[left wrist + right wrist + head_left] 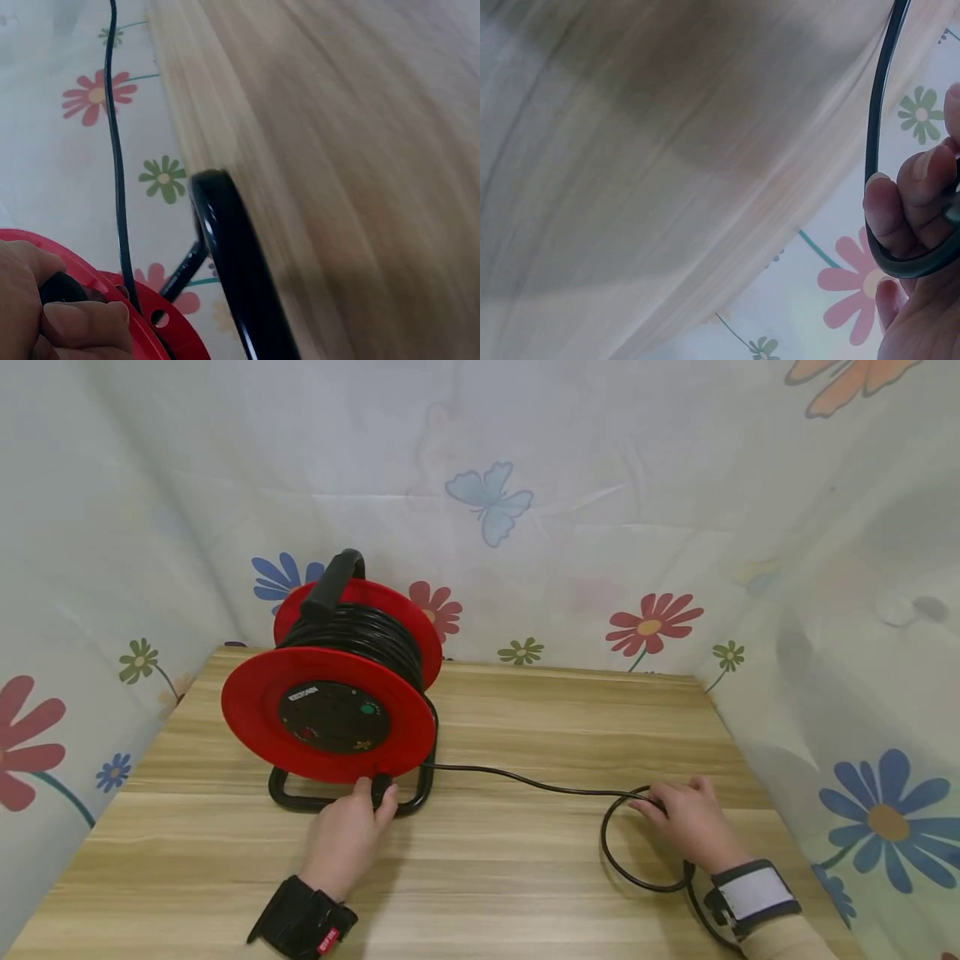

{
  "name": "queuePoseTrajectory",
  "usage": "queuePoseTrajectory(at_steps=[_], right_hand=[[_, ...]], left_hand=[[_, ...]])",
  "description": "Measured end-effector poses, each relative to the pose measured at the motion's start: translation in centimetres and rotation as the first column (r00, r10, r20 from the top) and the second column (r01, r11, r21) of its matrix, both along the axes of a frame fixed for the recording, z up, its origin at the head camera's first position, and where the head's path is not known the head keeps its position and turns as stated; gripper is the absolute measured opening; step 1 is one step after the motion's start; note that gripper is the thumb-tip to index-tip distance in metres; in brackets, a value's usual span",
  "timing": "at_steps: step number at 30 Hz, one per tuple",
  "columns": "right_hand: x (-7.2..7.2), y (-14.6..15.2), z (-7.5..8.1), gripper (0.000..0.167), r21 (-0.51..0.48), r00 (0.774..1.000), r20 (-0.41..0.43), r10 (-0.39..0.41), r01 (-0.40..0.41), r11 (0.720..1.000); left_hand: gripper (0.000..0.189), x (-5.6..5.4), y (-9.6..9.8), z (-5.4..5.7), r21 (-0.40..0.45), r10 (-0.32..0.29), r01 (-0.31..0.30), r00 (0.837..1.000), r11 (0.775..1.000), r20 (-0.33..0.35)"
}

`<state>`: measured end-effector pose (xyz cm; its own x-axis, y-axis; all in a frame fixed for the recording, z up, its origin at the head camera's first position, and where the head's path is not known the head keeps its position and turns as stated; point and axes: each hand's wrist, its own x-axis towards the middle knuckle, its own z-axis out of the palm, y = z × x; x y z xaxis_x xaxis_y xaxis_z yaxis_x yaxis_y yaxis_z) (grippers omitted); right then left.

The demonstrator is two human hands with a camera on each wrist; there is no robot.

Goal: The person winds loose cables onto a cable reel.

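A red cable reel point(255, 727) with black cable wound on its drum stands on a black tubular frame point(300, 802), toward the left of the table. At the lower edge of its front disc, my left hand point(347, 835) grips a small black crank knob point(382, 787); the left wrist view shows the knob point(63, 288) between thumb and fingers. From the reel a black cable point(517, 777) runs right to my right hand point(693, 822), which holds it in curled fingers. Below that hand the cable forms a loop, also visible as a bend of cable point(873, 127) in the right wrist view.
The wooden table point(510, 877) meets a flower-printed cloth point(570, 593) at the back and both sides. Above the drum rises the reel's black carrying handle point(330, 589). The cable's tail passes under the right wrist to the front edge.
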<state>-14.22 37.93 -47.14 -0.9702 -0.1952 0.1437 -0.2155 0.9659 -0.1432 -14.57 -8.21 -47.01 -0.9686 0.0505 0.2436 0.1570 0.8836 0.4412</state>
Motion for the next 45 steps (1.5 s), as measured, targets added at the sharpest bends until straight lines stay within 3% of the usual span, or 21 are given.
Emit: queuePoseTrajectory(at_steps=[15,23,32,45], right_hand=[[0.2,0.0,0.4,0.030,0.011,0.998,0.055,-0.017,0.016,1.000],[0.0,0.1,0.4,0.029,0.017,0.998,0.068,-0.011,0.010,1.000],[0.0,-0.3,0.6,0.030,0.018,0.997,0.070,-0.012,0.011,1.000],[0.1,1.0,0.6,0.044,0.013,0.999,0.043,-0.005,0.005,1.000]], left_hand=[[0.037,0.1,-1.7,-0.7,0.045,0.023,-0.025,0.998,0.999,0.060],[0.038,0.1,-4.2,-0.6,0.089,0.023,-0.036,0.990,0.995,0.139],[0.052,-0.1,-7.2,-0.5,0.102,0.073,-0.097,0.973,0.990,0.218],[0.051,0.0,-8.5,0.2,0.094,0.111,-0.131,0.974,0.987,0.198]])
